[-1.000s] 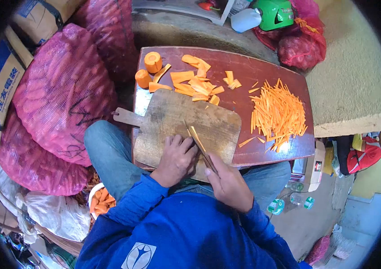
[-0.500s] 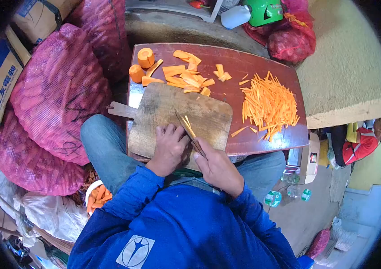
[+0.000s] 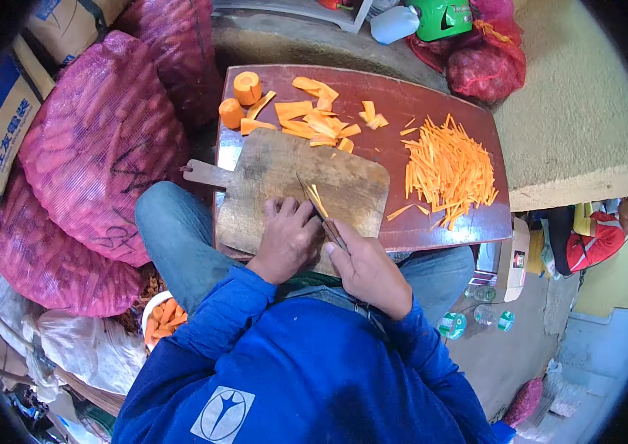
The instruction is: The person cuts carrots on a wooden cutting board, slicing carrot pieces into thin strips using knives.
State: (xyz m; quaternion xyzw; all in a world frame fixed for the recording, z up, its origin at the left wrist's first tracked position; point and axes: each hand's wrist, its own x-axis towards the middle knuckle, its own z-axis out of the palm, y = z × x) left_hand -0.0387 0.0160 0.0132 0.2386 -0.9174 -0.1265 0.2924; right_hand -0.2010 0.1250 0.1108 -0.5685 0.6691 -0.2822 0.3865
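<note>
My right hand (image 3: 370,272) grips a knife (image 3: 320,207) by its handle, the blade pointing away from me over the wooden cutting board (image 3: 255,185). Beside the blade lie a few thin carrot strips (image 3: 316,198). Just left of the knife, my left hand (image 3: 287,238) presses down on the board with fingers curled; whatever lies beneath them is hidden. Past the board's far edge are flat carrot slices (image 3: 295,110) and two thick carrot chunks (image 3: 247,87). A heap of carrot sticks (image 3: 451,170) rests on the table's right side.
The red-brown table (image 3: 395,81) stands across my knees. Big mesh sacks of carrots (image 3: 99,148) crowd the left, above a white bucket (image 3: 148,314) holding carrot pieces. Behind the table are a green helmet (image 3: 443,18) and a red mesh bag (image 3: 484,70). Plastic bottles (image 3: 453,324) lie at right.
The whole view has shifted slightly. Both hands keep nearly the same place on the board, and the knife stays beside the left fingers with the thin strips at its blade.
</note>
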